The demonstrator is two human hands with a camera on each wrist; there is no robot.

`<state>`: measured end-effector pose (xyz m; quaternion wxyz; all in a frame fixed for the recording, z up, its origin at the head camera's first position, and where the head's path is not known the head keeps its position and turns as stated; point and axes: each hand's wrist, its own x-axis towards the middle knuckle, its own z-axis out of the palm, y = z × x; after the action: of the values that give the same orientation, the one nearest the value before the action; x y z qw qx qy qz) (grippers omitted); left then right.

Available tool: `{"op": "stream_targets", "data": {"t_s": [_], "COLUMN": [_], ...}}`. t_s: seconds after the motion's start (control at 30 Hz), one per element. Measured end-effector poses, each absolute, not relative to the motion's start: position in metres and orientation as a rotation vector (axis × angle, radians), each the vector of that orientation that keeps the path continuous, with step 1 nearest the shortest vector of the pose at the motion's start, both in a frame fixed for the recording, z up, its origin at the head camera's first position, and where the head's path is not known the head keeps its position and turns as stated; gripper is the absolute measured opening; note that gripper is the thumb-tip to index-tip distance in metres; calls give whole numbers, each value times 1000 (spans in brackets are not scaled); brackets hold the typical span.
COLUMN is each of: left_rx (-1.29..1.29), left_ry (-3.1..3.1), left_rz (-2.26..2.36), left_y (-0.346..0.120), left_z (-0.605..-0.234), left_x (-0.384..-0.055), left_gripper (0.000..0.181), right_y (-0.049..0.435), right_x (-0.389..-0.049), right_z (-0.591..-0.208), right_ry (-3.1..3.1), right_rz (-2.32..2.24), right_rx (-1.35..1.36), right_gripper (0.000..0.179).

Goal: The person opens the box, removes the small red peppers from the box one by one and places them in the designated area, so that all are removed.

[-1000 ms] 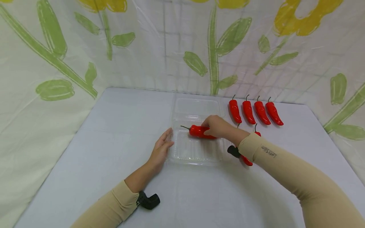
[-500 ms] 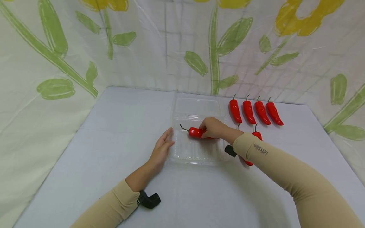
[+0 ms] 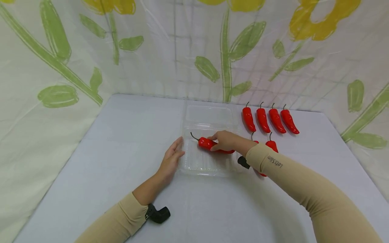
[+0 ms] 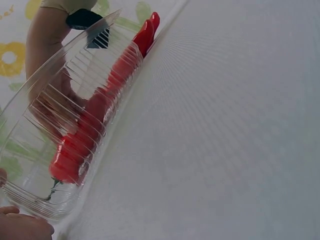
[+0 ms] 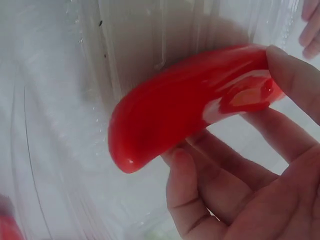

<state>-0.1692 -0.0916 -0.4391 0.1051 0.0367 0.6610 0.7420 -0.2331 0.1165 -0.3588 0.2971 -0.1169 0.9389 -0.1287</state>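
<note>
My right hand (image 3: pixel 227 141) pinches a glossy red chili pepper (image 3: pixel 205 143) between thumb and fingers. The pepper lies sideways over the base of a clear plastic clamshell container (image 3: pixel 197 163), its green stem to the left. Seen from the right wrist view, the pepper's rounded tip (image 5: pixel 131 157) juts out past the fingers, close over the ribbed container floor. My left hand (image 3: pixel 171 161) rests at the container's left side, fingers fairly straight and touching its wall. Through the clear wall in the left wrist view, the pepper (image 4: pixel 85 135) shows low in the container.
The container's lid (image 3: pixel 209 115) lies folded open toward the back. Several red peppers (image 3: pixel 262 120) stand in a row at the back right. Others, like this pepper (image 3: pixel 271 145), lie nearer, partly covered by the right sleeve (image 3: pixel 291 172). A flower-patterned curtain (image 3: pixel 158 60) hangs behind the table.
My right hand has moved slightly left and toward me with the pepper, whose tip now points more toward me. My left hand stays at the container's side.
</note>
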Motion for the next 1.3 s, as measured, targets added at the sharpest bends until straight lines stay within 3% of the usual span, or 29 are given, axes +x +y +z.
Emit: {"op": "stream_targets", "data": {"t_s": [0.7, 1.3], "left_rx": [88, 128], "left_ry": [1981, 1939], "left_rz": [2139, 2198], "left_y": [-90, -92], "left_z": [-439, -439], "left_x": [-167, -168], "left_gripper": [55, 56], "right_y": [124, 155], "right_x": [-230, -219], "right_z": [-349, -330], "right_ry": [2390, 2417], "right_rz": [-545, -826], "right_rx": [-433, -375], "right_gripper": [52, 50]}}
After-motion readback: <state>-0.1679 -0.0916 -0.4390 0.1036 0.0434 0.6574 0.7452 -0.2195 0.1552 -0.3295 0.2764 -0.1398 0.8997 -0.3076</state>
